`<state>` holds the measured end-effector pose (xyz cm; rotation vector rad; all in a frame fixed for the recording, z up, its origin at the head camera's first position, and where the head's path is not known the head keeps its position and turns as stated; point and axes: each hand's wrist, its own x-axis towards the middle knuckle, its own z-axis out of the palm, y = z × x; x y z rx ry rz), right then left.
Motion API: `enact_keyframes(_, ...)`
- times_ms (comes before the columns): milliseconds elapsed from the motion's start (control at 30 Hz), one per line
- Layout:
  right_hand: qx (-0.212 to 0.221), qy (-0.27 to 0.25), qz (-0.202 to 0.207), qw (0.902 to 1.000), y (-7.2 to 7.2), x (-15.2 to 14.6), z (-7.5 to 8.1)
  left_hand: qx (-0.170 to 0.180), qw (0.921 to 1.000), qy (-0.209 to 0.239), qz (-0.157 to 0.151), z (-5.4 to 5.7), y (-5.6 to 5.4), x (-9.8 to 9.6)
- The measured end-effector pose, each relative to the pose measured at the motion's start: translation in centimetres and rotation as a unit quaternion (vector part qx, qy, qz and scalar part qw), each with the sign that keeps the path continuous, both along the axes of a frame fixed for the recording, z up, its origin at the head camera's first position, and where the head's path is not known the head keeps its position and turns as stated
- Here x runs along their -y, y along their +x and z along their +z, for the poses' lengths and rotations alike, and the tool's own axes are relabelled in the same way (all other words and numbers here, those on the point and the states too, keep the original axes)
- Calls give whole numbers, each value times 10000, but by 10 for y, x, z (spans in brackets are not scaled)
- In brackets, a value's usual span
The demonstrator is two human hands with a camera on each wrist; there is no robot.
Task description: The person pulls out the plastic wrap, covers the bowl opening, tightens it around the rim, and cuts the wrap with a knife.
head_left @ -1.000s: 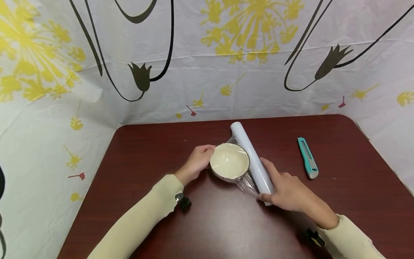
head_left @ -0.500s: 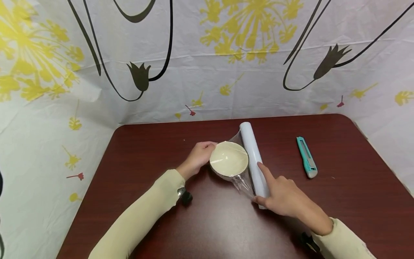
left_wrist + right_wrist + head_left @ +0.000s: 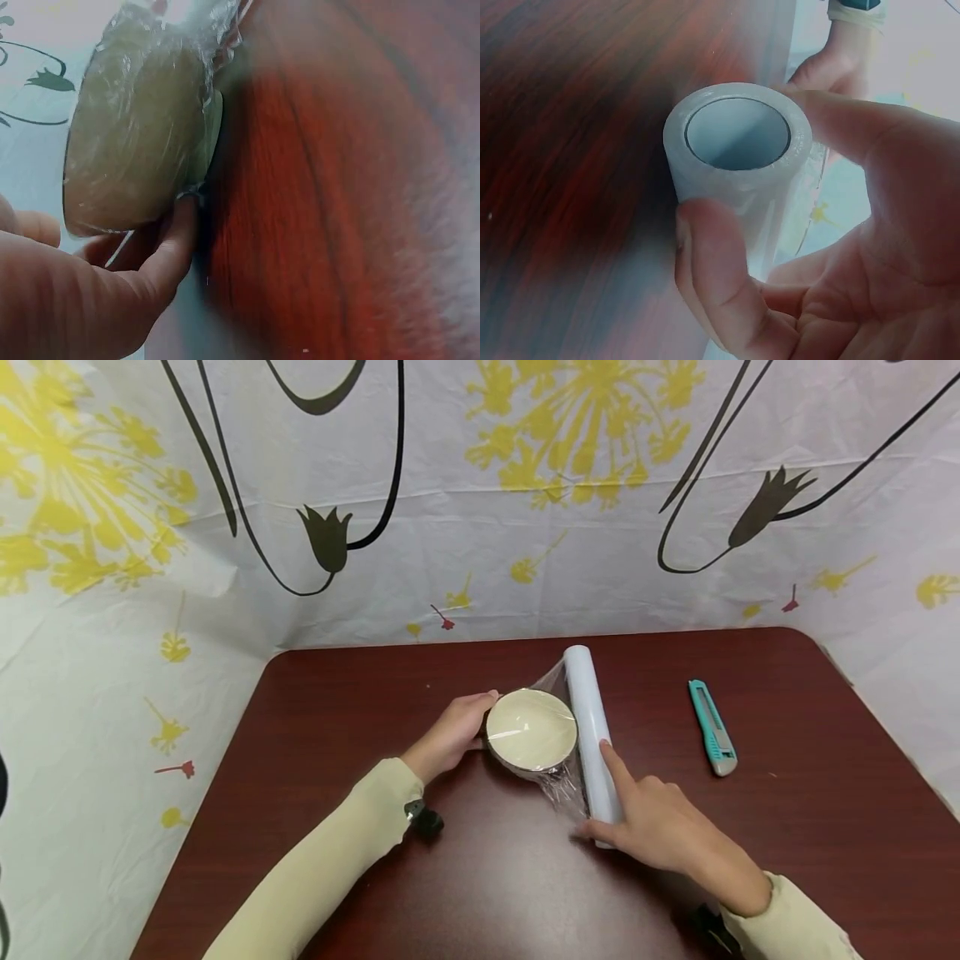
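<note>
Left fingers [image 3: 478,703] grasping the bowl [image 3: 531,731] at its ten o'clock, right fingers [image 3: 619,772] curled round the roll [image 3: 587,702] at three, clear film [image 3: 562,787] bridging between! Best bet, I'd say: brace that bowl, pull with even tension, ease out those five-o'clock wrinkles.

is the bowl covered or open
Covered: clear film stretches across the mouth of the bowl, its creases showing in the head view, and runs to the white roll.
</note>
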<state>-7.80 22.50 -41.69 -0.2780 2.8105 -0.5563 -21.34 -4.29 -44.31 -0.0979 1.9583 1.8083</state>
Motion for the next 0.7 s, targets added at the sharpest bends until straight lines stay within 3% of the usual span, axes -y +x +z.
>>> enact_keyframes(133, 138, -17, 12, 9999, 0, -1, 1, 87, 9997, 227, -27, 0, 9, 4)
enact_keyframes(433, -584, -139, -22, 9982, 1, -1, -3, 184, 9926, 1187, 205, -4, 33, 3)
enact_keyframes(700, -365, -255, -306, 9985, -2, -5, -5, 103, 9863, 1599, 395, -8, 41, 0)
